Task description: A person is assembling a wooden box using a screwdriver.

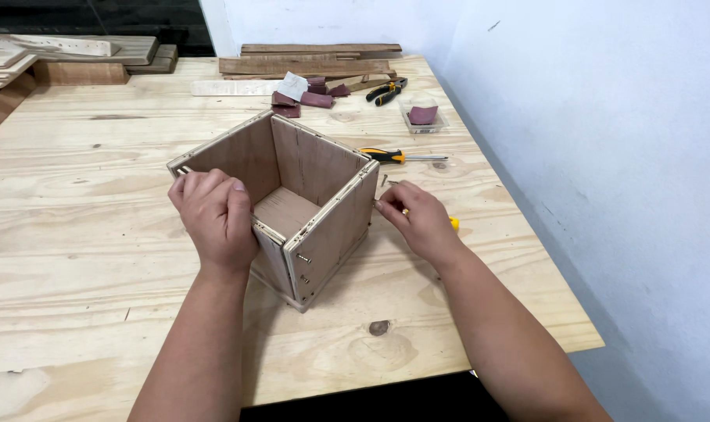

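Matt plywood box (308,195) with metal screws (303,259) on a pale, knotty wooden table (97,258).

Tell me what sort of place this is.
Most likely a small woodworking shop. An open plywood box stands on a pale wooden workbench, with a screwdriver, pliers and stacked wood offcuts behind it.

This is a woodworking workshop. A broad bare-pine surface (97,258) carries a half-built plywood box (292,199) with screws showing at its corner. Beyond the box lie offcut planks (308,62), folded pieces of sandpaper (312,94) and pliers (386,90); just right of the box rests a yellow-handled screwdriver (394,156). More timber scraps (58,59) are stacked far left of the box.
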